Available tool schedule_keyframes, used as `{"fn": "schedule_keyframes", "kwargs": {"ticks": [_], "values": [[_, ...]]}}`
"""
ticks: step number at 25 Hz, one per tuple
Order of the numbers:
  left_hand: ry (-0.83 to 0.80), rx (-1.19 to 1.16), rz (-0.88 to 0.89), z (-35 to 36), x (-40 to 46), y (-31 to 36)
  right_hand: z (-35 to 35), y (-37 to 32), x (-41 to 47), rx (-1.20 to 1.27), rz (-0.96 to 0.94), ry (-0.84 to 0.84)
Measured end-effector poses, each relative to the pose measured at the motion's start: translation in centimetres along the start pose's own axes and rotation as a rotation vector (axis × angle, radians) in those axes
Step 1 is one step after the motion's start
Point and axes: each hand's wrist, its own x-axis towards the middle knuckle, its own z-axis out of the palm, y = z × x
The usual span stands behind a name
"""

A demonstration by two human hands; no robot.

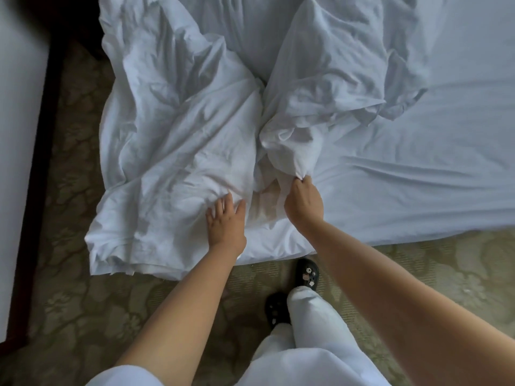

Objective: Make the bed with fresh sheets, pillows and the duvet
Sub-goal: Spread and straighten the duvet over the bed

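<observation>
the duvet lies crumpled in one heap on the near left corner of the bed, one edge hanging over the side toward the patterned carpet. the fitted sheet under it looks already on and fairly smooth, so that part of the job seems done. the spreading of the duvet is not yet done, and i see no pillows in view, so those appear to be left as well; whether the heap is one cover or a cover with its filling i cannot tell.

the left hand rests flat on the crumpled fabric, fingers spread and straight, holding nothing. the right hand has its fingers curled tight around a bunched fold of the duvet, pinching it at the knuckles.

counted: one duvet heap, one sheet, two hands, two dark shoes at the bedside, and a second white bed surface at the far left beyond a dark frame.
</observation>
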Motion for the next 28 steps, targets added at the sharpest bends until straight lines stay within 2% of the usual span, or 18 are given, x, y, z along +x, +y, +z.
{"fn": "schedule_keyframes", "kwargs": {"ticks": [3, 8, 13, 15, 20, 24, 26, 28], "values": [[-0.025, -0.064, 0.034, -1.9, -1.0, 0.6, -2.9, -0.9, -1.8, 0.023, -0.006, 0.065], [0.022, -0.152, 0.14, -5.0, -2.9, 1.3, -8.5, -2.1, -6.1, 0.019, 0.001, 0.224], [0.131, -0.464, 0.082, -8.6, -3.3, 2.0, -14.1, 1.0, -9.4, -0.015, 0.138, 0.389], [0.117, -0.625, 0.058, -10.1, -2.5, 3.1, -15.0, 2.0, -10.3, -0.043, 0.174, 0.436], [-0.12, -0.926, 0.167, -11.1, -0.7, 7.1, -14.8, 2.3, -10.0, -0.026, 0.09, 0.396], [-0.038, -1.174, 0.184, -13.0, -0.2, 9.0, -15.6, 3.4, -8.0, 0.071, -0.027, 0.339], [-0.132, -1.367, 0.206, -14.5, -1.4, 10.2, -15.7, 3.7, -7.4, 0.248, -0.033, 0.281], [-0.231, -1.431, 0.216, -15.3, -2.3, 11.8, -15.5, 4.3, -6.5, 0.525, 0.048, 0.216]]}}
